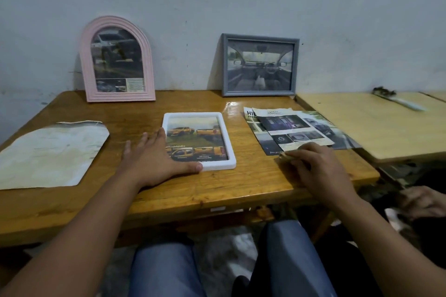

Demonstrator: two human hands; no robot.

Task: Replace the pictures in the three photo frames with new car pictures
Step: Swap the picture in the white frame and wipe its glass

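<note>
A white photo frame (230,152) lies flat mid-table, showing yellow pickup trucks. My left hand (154,159) rests flat on the table at the frame's left side, fingers straight, thumb along its lower edge. A pink arched frame (84,60) and a grey rectangular frame (259,37) lean upright against the wall, each with a car picture. Several loose car pictures (296,128) lie to the right of the white frame. My right hand (316,166) sits at their near edge, fingers curled; whether it pinches a sheet I cannot tell.
A pale arch-shaped sheet (48,154) lies on the wooden table (217,190) at the left. A second, lighter table (374,125) adjoins on the right with a brush-like object (398,100). Another person's hand (422,200) shows at the right edge.
</note>
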